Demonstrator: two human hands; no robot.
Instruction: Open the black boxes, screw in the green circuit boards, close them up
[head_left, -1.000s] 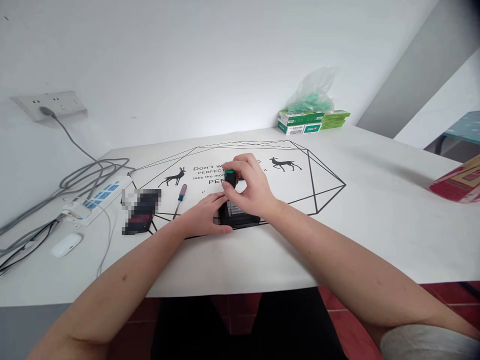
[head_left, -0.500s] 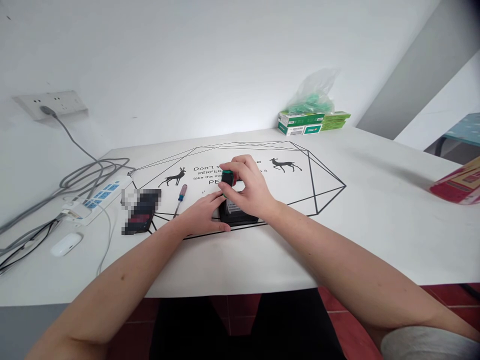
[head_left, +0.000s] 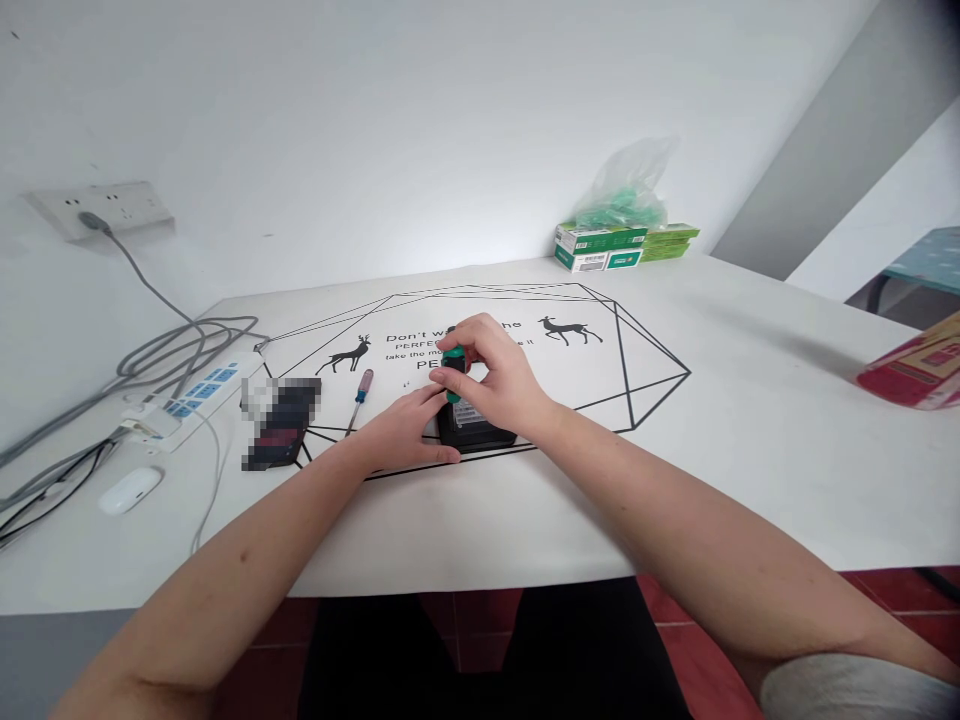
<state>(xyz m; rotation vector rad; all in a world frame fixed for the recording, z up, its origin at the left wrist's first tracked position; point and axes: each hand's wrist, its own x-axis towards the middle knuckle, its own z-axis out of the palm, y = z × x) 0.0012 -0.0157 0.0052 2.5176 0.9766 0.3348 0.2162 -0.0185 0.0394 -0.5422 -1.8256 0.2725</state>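
Observation:
A flat black case lies on the white table in front of me, with a pale labelled part showing in it. My left hand grips the case's left side, thumb along the near edge and fingers toward the far edge. My right hand is closed around a screwdriver with a green and black handle, held upright over the far left part of the case. The screwdriver's tip is hidden by my fingers. To the left lies a second screwdriver with a blue and reddish handle.
A blurred-out dark phone-like object, a white earbud case and a power strip with cables sit at left. Green and white boxes under a plastic bag stand by the wall. A red package is at far right.
My right hand's fingers have shifted and turned on the screwdriver handle, exposing more of its green part. My left hand and the black case stay in place.

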